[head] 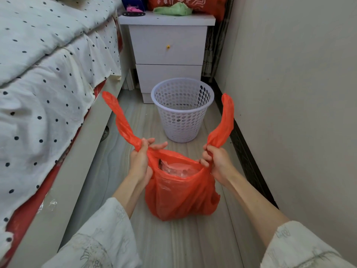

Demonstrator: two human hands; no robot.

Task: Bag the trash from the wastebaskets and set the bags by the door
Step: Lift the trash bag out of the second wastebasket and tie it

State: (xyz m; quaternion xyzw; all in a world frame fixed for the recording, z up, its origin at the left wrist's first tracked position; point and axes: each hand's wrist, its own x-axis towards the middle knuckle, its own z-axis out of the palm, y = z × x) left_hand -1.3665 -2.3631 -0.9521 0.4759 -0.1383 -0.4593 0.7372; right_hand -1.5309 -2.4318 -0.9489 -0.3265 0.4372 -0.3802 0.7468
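An orange-red plastic trash bag (179, 194) sits on the floor in front of me, its mouth open with pale plastic trash showing inside. My left hand (140, 157) grips the bag's left handle strip, which sticks up and to the left. On the other side my right hand (217, 161) grips the right handle strip, which rises toward the wall. A white perforated wastebasket (182, 111) stands just beyond the bag, with no liner in it.
A bed (48, 84) with a dotted white cover runs along the left. A white two-drawer nightstand (168, 53) stands behind the wastebasket. A wall with dark baseboard (249, 151) closes the right side. The floor strip between them is narrow.
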